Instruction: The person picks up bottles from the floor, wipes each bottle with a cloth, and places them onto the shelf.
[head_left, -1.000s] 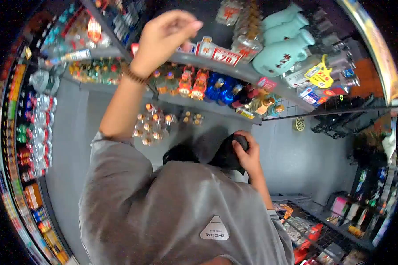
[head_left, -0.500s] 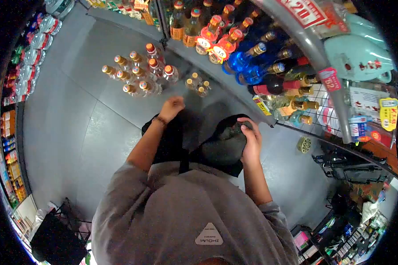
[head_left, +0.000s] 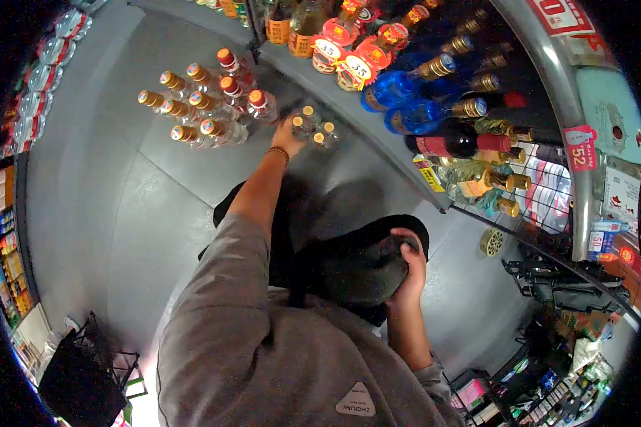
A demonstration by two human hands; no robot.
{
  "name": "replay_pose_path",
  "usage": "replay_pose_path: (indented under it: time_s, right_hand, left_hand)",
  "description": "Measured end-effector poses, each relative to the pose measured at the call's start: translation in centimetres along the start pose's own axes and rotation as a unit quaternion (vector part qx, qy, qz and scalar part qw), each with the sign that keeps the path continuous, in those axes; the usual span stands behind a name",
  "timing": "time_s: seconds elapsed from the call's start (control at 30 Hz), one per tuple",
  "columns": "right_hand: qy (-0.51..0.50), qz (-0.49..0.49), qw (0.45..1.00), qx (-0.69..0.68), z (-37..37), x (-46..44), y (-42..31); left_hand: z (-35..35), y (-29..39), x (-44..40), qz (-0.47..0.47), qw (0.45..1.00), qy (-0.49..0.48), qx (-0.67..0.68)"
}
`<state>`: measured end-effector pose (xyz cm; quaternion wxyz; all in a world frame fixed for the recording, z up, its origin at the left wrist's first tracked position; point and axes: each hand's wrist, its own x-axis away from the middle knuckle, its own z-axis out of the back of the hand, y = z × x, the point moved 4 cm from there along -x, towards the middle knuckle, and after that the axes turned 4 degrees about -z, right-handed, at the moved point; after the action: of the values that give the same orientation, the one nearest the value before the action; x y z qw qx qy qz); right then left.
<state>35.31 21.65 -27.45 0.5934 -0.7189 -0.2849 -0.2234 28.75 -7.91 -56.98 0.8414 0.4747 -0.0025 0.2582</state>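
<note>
Floor (head_left: 146,206) carries four small gold-capped bottles (head_left: 317,130), clumped just off the front edge of the lower shelf (head_left: 352,110). Person's left hand (head_left: 288,137) is at the clump's left side, against or just beside the nearest bottle. Fingertips are hard to make out there, so can't tell if that grip is spread or pinching a bottle.

Right hand (head_left: 409,267) sits on the right knee (head_left: 367,267), fingers and thumb curled over the far side. Black fabric hides the contact; can't tell if that grip has anything in it.

Ten taller bottles (head_left: 221,107), three red caps and seven gold, stand left of the small ones, near but apart. Their bodies overlap, labels mostly unreadable from above.

On the shelf: blue bottles (head_left: 412,117) and a pair with 35 tags (head_left: 356,69), back rows lost in shadow. Metal rail (head_left: 561,135) runs along the right side; pale green vessel (head_left: 612,107) beyond it is cut by the dark lens border. Black folding seat (head_left: 82,384), lower left, partly swallowed by the same border; can't see all of its frame.
</note>
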Motion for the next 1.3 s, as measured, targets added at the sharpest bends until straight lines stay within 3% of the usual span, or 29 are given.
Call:
replay_pose_path:
  time_s: [0.07, 0.17, 0.4, 0.47, 0.5, 0.6, 0.73, 0.77, 0.83, 0.9, 0.93, 1.03, 1.3]
  right_hand:
    - [0.014, 0.004, 1.000, 0.015, 0.8, 0.3, -0.1]
    - [0.016, 0.018, 0.999, 0.035, 0.9, 0.5, -0.2]
    - [0.019, 0.047, 0.996, 0.078, 0.5, -0.4, 0.2]
    - [0.013, 0.039, 0.998, 0.056, -0.6, -0.1, -0.8]
    - [0.008, 0.037, 0.998, 0.054, -1.0, -0.1, -1.3]
    - [-0.013, 0.063, 0.996, 0.062, -1.4, -0.6, -2.7]
    - [-0.055, 0.099, 0.993, 0.031, -2.1, -1.2, -4.5]
    - [-0.043, 0.104, 0.993, -0.025, -2.6, -1.3, -5.1]
    - [-0.044, 0.089, 0.987, -0.130, -2.7, -1.6, -5.5]
    - [-0.073, 0.094, 0.981, -0.152, -2.5, -1.8, -6.1]
    - [-0.103, 0.096, 0.976, -0.167, -2.8, -1.7, -6.5]
    - [-0.126, 0.126, 0.970, -0.166, -3.4, -0.7, -7.7]
    - [-0.184, 0.173, 0.957, -0.145, -5.4, 1.0, -9.4]
  left_hand:
    - [-0.7, -0.1, -0.6, 0.005, 0.999, -0.013, 0.050]
    - [-1.0, -1.2, -1.0, -0.036, 0.999, 0.032, -0.008]
    - [0.7, -0.4, 1.6, 0.002, 0.999, 0.017, -0.039]
    - [2.0, 0.4, 3.4, -0.017, 0.996, 0.052, 0.074]
    - [3.0, 1.4, 4.4, -0.015, 0.996, 0.056, 0.069]
    - [7.4, 7.4, 8.1, -0.062, 0.991, 0.033, 0.112]
    - [12.9, 15.9, 12.7, -0.191, 0.969, 0.056, 0.144]
    - [14.0, 18.0, 13.6, -0.244, 0.959, 0.064, 0.130]
    - [16.0, 21.4, 15.2, -0.261, 0.951, 0.064, 0.150]
    - [17.6, 24.6, 16.2, -0.320, 0.923, 0.102, 0.189]
    - [18.3, 25.5, 16.3, -0.320, 0.923, 0.104, 0.188]
    - [19.9, 28.1, 17.3, -0.441, 0.879, 0.131, 0.126]
    - [21.1, 29.9, 19.0, -0.481, 0.858, 0.142, 0.115]
